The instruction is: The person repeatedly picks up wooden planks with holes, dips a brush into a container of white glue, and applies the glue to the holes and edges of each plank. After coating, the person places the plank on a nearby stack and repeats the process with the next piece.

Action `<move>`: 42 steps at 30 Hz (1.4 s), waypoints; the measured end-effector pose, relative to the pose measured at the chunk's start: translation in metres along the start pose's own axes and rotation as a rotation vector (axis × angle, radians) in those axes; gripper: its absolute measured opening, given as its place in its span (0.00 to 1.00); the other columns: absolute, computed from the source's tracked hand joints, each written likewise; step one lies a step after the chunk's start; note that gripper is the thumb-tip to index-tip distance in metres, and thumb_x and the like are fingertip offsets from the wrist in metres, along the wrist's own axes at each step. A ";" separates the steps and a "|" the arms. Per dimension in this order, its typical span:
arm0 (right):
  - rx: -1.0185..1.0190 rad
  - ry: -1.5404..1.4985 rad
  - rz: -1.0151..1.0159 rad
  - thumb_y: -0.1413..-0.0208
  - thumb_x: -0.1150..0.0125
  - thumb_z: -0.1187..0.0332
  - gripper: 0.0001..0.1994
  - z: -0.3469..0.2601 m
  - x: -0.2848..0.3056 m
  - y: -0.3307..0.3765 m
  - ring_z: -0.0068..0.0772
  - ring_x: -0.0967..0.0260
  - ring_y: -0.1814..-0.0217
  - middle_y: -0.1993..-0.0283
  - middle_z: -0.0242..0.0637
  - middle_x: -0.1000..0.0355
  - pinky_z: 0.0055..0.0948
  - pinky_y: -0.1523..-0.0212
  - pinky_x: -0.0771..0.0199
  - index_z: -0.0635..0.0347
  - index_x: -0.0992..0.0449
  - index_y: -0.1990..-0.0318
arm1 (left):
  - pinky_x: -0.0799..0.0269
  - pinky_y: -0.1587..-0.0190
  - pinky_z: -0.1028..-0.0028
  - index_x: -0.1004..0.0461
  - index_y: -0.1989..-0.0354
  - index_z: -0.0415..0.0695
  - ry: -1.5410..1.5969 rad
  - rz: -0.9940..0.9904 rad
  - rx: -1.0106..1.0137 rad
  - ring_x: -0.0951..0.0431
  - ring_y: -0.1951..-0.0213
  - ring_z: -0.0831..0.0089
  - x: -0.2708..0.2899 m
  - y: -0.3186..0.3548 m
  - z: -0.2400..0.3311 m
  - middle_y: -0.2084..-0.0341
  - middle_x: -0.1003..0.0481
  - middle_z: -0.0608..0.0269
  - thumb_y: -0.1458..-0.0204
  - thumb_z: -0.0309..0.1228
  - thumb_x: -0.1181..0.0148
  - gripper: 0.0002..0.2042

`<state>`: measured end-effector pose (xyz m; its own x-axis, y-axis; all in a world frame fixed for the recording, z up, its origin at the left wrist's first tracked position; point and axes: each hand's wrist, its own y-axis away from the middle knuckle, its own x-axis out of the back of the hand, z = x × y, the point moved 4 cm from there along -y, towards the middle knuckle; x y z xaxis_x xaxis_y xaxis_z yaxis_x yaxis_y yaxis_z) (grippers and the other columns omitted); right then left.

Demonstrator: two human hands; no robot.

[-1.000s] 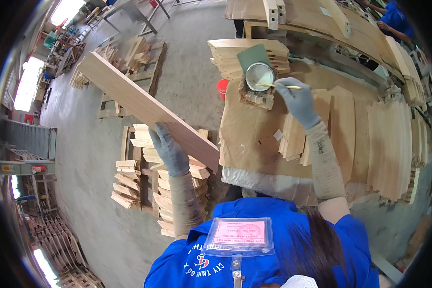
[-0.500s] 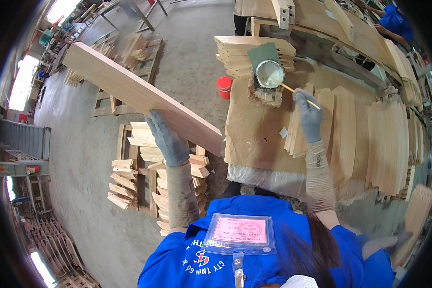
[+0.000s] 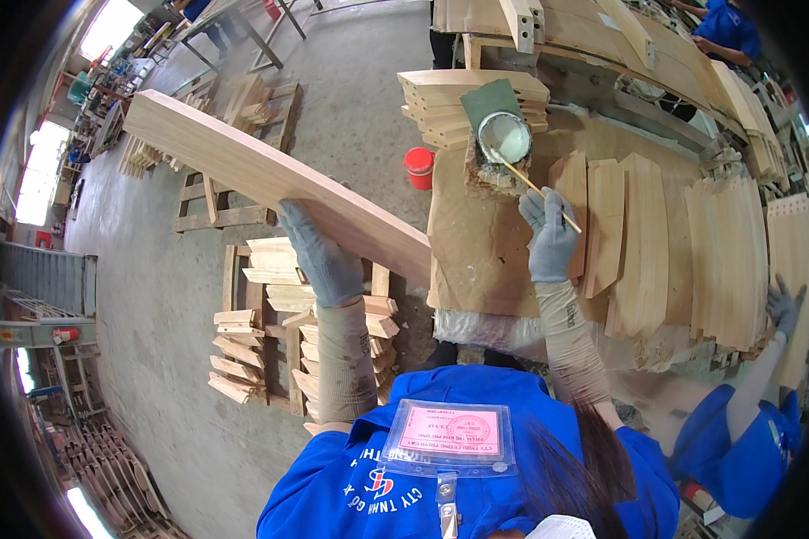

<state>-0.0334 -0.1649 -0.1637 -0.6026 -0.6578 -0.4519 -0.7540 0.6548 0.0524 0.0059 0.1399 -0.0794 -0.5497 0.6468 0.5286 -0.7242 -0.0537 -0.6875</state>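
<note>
A long pale wooden board (image 3: 270, 180) slants across the left of the view, gripped at its lower edge by my gloved left hand (image 3: 322, 256). Between the fingers of my gloved right hand (image 3: 550, 235) is a thin wooden stick (image 3: 539, 190), its far end at the rim of a tub of white paste (image 3: 504, 137). Whether a brush tip sits on the stick's far end is hard to make out. The tub rests on a crusted block (image 3: 496, 177), with a green sheet (image 3: 492, 104) behind it. Shaped wooden pieces (image 3: 638, 242) lie right of my right hand.
Brown paper covers the worktable (image 3: 476, 260). Beyond the tub is a stack of boards (image 3: 422, 90), with a red container (image 3: 419, 168) beside the table. Pallets with wooden pieces (image 3: 274, 296) stand on the floor at left. A co-worker's gloved hand (image 3: 785, 308) touches a drilled board (image 3: 789, 247) at right.
My right hand has moved left and slightly down, the stick pivoting to the tub's near rim. The board has shifted slightly right. A co-worker's hand and sleeve have moved at the right.
</note>
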 end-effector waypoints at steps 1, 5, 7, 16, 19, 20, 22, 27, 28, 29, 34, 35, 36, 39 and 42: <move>-0.037 -0.072 0.029 0.41 0.51 0.66 0.13 0.005 0.001 0.002 0.38 0.27 0.61 0.61 0.49 0.28 0.32 0.59 0.23 0.68 0.31 0.57 | 0.30 0.53 0.69 0.60 0.36 0.40 -0.030 0.013 -0.033 0.31 0.53 0.63 0.000 -0.001 0.003 0.51 0.34 0.50 0.47 0.23 0.49 0.33; -0.244 -0.357 0.114 0.41 0.52 0.64 0.13 0.022 0.007 0.008 0.42 0.28 0.57 0.58 0.49 0.29 0.38 0.53 0.25 0.65 0.33 0.55 | 0.41 0.45 0.61 0.57 0.38 0.34 -0.004 -0.029 0.096 0.38 0.47 0.48 -0.001 -0.001 0.010 0.47 0.41 0.39 0.49 0.25 0.48 0.32; -0.329 -0.471 0.146 0.40 0.53 0.63 0.14 0.025 0.010 0.010 0.43 0.28 0.56 0.57 0.49 0.29 0.39 0.51 0.27 0.65 0.33 0.55 | 0.36 0.48 0.65 0.52 0.40 0.34 -0.024 0.009 0.114 0.33 0.51 0.55 -0.003 -0.003 0.011 0.52 0.36 0.43 0.44 0.30 0.51 0.27; -0.135 -0.252 0.004 0.46 0.45 0.68 0.09 -0.011 0.017 -0.025 0.36 0.26 0.65 0.64 0.45 0.26 0.34 0.62 0.21 0.63 0.29 0.60 | 0.28 0.61 0.73 0.34 0.55 0.42 1.370 0.088 0.873 0.27 0.66 0.70 -0.062 -0.037 0.002 0.70 0.28 0.60 0.45 0.54 0.58 0.25; -0.095 -0.156 0.146 0.48 0.40 0.65 0.10 -0.024 0.025 -0.050 0.25 0.31 0.80 0.75 0.41 0.27 0.23 0.78 0.26 0.62 0.28 0.66 | 0.26 0.68 0.72 0.33 0.62 0.43 1.498 -0.049 0.952 0.26 0.72 0.71 -0.087 -0.049 0.023 0.75 0.29 0.62 0.45 0.53 0.56 0.22; -0.101 -0.169 0.140 0.48 0.40 0.64 0.10 -0.029 0.030 -0.059 0.22 0.33 0.82 0.76 0.39 0.28 0.21 0.81 0.29 0.61 0.28 0.67 | 0.25 0.68 0.72 0.33 0.62 0.43 1.527 -0.105 0.994 0.26 0.72 0.71 -0.095 -0.051 0.027 0.74 0.29 0.61 0.45 0.53 0.56 0.22; -0.126 -0.202 0.127 0.47 0.40 0.62 0.10 -0.043 0.014 -0.061 0.15 0.44 0.87 0.81 0.34 0.32 0.16 0.88 0.44 0.60 0.30 0.71 | 0.24 0.69 0.72 0.33 0.61 0.43 1.607 -0.185 1.009 0.24 0.71 0.71 -0.106 -0.054 0.021 0.73 0.28 0.61 0.46 0.53 0.55 0.22; -0.143 -0.378 -0.067 0.45 0.42 0.63 0.10 -0.110 -0.017 -0.035 0.14 0.46 0.85 0.81 0.31 0.35 0.15 0.86 0.47 0.58 0.30 0.71 | 0.27 0.72 0.75 0.32 0.66 0.45 1.801 -0.227 1.127 0.28 0.75 0.72 -0.126 -0.055 0.045 0.76 0.30 0.63 0.45 0.52 0.55 0.20; -0.154 -0.418 -0.091 0.45 0.43 0.63 0.10 -0.121 -0.022 -0.027 0.14 0.46 0.85 0.81 0.31 0.36 0.14 0.85 0.47 0.58 0.31 0.71 | 0.29 0.71 0.77 0.33 0.66 0.44 1.853 -0.274 1.136 0.29 0.74 0.73 -0.127 -0.056 0.053 0.75 0.32 0.64 0.45 0.52 0.54 0.20; -0.146 -0.385 -0.119 0.45 0.43 0.63 0.10 -0.134 -0.030 -0.016 0.14 0.46 0.84 0.81 0.31 0.36 0.14 0.85 0.47 0.58 0.31 0.71 | 0.29 0.72 0.77 0.33 0.66 0.44 1.874 -0.272 1.124 0.30 0.74 0.73 -0.128 -0.057 0.056 0.75 0.32 0.64 0.46 0.51 0.53 0.20; -0.177 -0.254 -0.253 0.44 0.44 0.62 0.10 -0.161 -0.053 0.027 0.15 0.45 0.83 0.80 0.32 0.35 0.15 0.84 0.45 0.59 0.31 0.70 | 0.31 0.72 0.80 0.35 0.66 0.43 1.944 -0.289 1.040 0.32 0.75 0.76 -0.129 -0.061 0.067 0.76 0.34 0.65 0.48 0.51 0.48 0.21; -0.166 -0.230 -0.245 0.44 0.44 0.62 0.10 -0.162 -0.053 0.031 0.15 0.44 0.83 0.80 0.33 0.34 0.15 0.84 0.44 0.60 0.30 0.70 | 0.31 0.72 0.80 0.35 0.66 0.43 1.951 -0.288 1.058 0.33 0.75 0.76 -0.129 -0.061 0.070 0.76 0.34 0.65 0.48 0.51 0.48 0.21; -0.156 -0.206 -0.239 0.44 0.45 0.62 0.11 -0.162 -0.053 0.034 0.16 0.43 0.83 0.80 0.34 0.34 0.16 0.83 0.43 0.60 0.30 0.69 | 0.31 0.72 0.80 0.35 0.66 0.42 1.948 -0.294 1.059 0.32 0.75 0.76 -0.128 -0.062 0.073 0.76 0.34 0.65 0.48 0.51 0.48 0.21; -0.101 -0.167 -0.256 0.43 0.46 0.63 0.11 -0.165 -0.050 0.035 0.19 0.40 0.82 0.78 0.36 0.32 0.18 0.81 0.39 0.63 0.29 0.68 | 0.31 0.72 0.80 0.35 0.65 0.40 1.951 -0.303 1.065 0.31 0.74 0.76 -0.124 -0.063 0.087 0.76 0.34 0.65 0.49 0.51 0.47 0.23; 0.001 -0.153 -0.360 0.42 0.49 0.64 0.11 -0.167 -0.047 0.031 0.21 0.36 0.80 0.76 0.37 0.30 0.21 0.79 0.35 0.65 0.29 0.65 | 0.31 0.72 0.79 0.36 0.63 0.37 1.979 -0.287 1.059 0.30 0.73 0.75 -0.119 -0.061 0.095 0.76 0.33 0.65 0.50 0.52 0.46 0.25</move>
<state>-0.0724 -0.1755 0.0084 -0.2535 -0.7823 -0.5690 -0.9099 0.3925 -0.1342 0.0759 -0.0058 -0.0529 0.0598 0.3753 -0.9250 -0.9420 0.3279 0.0722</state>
